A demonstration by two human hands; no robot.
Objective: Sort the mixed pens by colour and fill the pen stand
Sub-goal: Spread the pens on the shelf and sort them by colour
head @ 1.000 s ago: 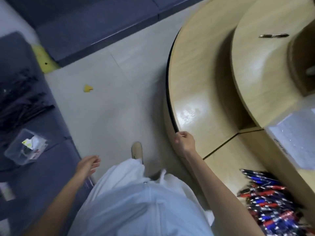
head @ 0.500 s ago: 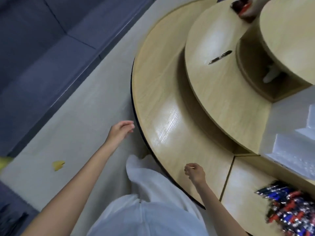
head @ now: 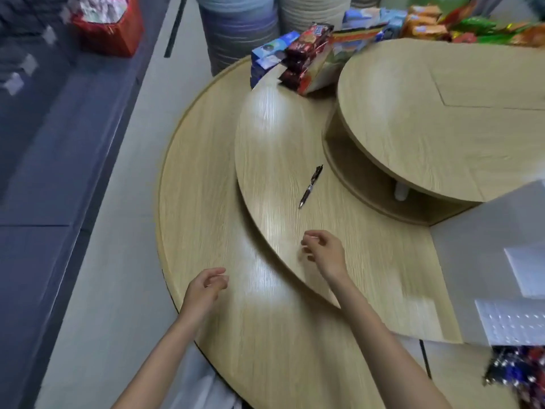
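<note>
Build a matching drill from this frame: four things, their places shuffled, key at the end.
Things
1. single dark click pen
2. heap of red and blue pens
3. stacked biscuit boxes
4. left hand

Places
a. bottom right corner of the view
b. far end of the middle wooden tier
c. at the near edge of the lowest wooden tier, holding nothing
d. alone on the middle wooden tier, ahead of the right hand

Pairs: 1-d, 2-a, 3-b, 4-c
</note>
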